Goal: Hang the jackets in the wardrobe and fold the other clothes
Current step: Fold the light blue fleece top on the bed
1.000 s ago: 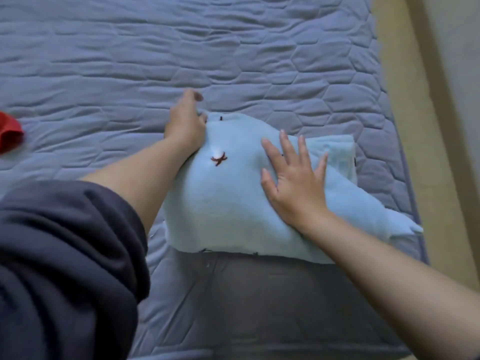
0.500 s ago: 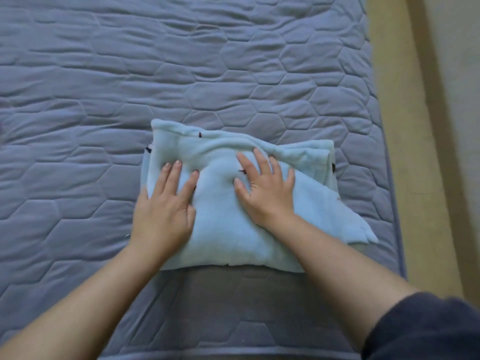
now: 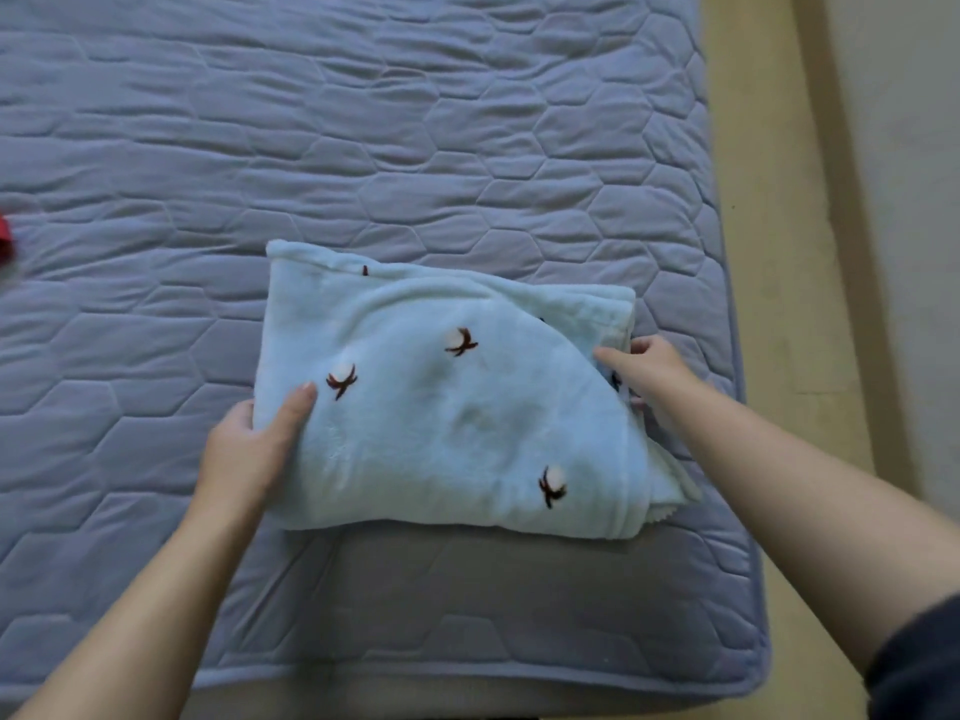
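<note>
folded light-blue fleece [image 3: 457,407] on quilted bedspread [image 3: 363,148], no readable label; left hand [image 3: 249,444] pinching its left edge; right hand [image 3: 649,371] clamped on its right edge

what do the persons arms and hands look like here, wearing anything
Both hands are bare: no gloves, rings or watch show on the left hand or the right hand. Both forearms are uncovered. A dark navy sleeve is pushed up the right arm, showing at the lower right corner. No sleeve shows on the left arm in this view.
</note>
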Available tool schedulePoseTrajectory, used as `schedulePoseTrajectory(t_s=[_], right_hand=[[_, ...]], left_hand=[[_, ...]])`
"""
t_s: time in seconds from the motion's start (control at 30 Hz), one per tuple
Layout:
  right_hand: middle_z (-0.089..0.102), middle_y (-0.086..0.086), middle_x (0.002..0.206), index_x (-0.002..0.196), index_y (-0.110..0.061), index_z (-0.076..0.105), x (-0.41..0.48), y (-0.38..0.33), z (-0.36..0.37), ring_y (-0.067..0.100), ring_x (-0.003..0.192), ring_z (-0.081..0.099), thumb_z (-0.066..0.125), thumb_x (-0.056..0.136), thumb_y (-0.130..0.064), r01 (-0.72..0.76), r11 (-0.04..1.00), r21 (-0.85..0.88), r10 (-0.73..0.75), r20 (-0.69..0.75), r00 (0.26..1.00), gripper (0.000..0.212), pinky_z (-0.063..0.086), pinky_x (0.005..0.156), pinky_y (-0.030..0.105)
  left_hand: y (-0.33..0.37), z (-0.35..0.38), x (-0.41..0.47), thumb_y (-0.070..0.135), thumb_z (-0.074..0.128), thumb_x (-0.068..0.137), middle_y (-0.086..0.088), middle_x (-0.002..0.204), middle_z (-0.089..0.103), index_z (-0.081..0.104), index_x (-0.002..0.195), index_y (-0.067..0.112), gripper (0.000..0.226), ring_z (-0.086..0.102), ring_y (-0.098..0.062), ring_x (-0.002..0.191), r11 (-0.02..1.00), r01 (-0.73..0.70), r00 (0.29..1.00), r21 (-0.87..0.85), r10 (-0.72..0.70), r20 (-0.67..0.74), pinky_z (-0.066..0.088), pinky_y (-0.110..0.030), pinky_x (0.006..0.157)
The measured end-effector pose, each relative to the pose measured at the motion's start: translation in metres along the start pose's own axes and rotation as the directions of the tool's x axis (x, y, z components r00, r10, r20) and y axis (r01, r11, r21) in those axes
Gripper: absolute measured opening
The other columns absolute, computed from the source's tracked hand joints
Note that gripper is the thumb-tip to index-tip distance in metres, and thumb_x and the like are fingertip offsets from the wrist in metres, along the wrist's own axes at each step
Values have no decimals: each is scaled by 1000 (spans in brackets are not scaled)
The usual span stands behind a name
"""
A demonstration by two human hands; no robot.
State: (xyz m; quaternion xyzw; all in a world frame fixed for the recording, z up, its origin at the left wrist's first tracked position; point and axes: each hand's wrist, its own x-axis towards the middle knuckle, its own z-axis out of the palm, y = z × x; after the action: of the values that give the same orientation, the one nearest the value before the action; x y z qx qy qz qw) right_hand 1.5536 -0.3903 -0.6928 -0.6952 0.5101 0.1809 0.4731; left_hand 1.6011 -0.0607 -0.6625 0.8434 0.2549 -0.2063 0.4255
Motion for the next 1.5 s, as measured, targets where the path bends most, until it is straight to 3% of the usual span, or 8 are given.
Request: schedulePoseTrajectory(t_s=[0.27,0.4,0.57,0.77,0.97,1.13,1.27,1.5], right_hand=[[48,4,89,65,-21,37,16,1,7,21,75,43,49,93,-31,326,913,-247,-403,-415,815,32,26,58,32],[48,1,106,94,-12,58,14,8,5,17,83,47,54,93,-35,390,832,-394,-536,-391,748,23,37,68,32],[55,-3,90,94,-15,59,23,1,8,16,89,50,60,88,-31,365,869,-335,-425,-126,896,17,39,68,28],[60,9,99,103,-11,58,41,-12,6,30,96,58,51,91,-28,196,940,-279,-270,-256,928,23,39,71,32],[47,1,126,136,-17,37,-11,8,8,20,109,48,57,87,-43,167,985,35,-154,-243,958,59,42,93,38],[65,3,112,119,-14,60,-56,62,-18,25,102,63,61,83,-53,-140,990,15,136,163,977,53,48,96,42],[71,3,104,113,-15,62,-71,65,-16,15,87,69,67,85,-18,7,986,168,-58,302,952,29,56,77,29],[63,6,103,107,-11,55,-50,89,31,29,101,57,57,93,-19,265,957,-118,-274,-67,959,17,37,74,29]], left_hand=[[-44,-15,-1,17,59,91,14,78,72,66,90,22,8,65,-5,75,955,-136,987,-263,153,45,55,-16,62],[-47,-13,-5,17,56,93,15,77,72,64,90,23,10,65,0,73,951,-148,984,-272,168,51,54,-17,64],[-29,-11,4,31,59,91,4,95,65,61,101,20,15,60,-13,84,972,-112,990,-206,127,61,47,-33,76],[-22,2,26,30,63,88,-4,96,61,64,104,16,21,56,-20,90,997,-55,998,47,54,26,40,-31,77],[-25,-21,15,49,70,77,-2,98,70,67,94,21,33,65,-24,92,969,119,978,-218,-77,193,51,-41,88],[-33,-31,-6,48,74,66,-7,115,68,57,123,10,70,65,-23,103,944,76,941,-320,38,337,50,-42,91],[-30,-18,-10,34,74,79,-3,106,68,63,110,14,38,64,-20,93,971,-36,984,-235,75,159,50,-34,81],[-49,-1,14,32,53,93,-11,103,62,59,105,11,25,56,-33,99,972,-151,986,181,162,-47,38,-35,75]])
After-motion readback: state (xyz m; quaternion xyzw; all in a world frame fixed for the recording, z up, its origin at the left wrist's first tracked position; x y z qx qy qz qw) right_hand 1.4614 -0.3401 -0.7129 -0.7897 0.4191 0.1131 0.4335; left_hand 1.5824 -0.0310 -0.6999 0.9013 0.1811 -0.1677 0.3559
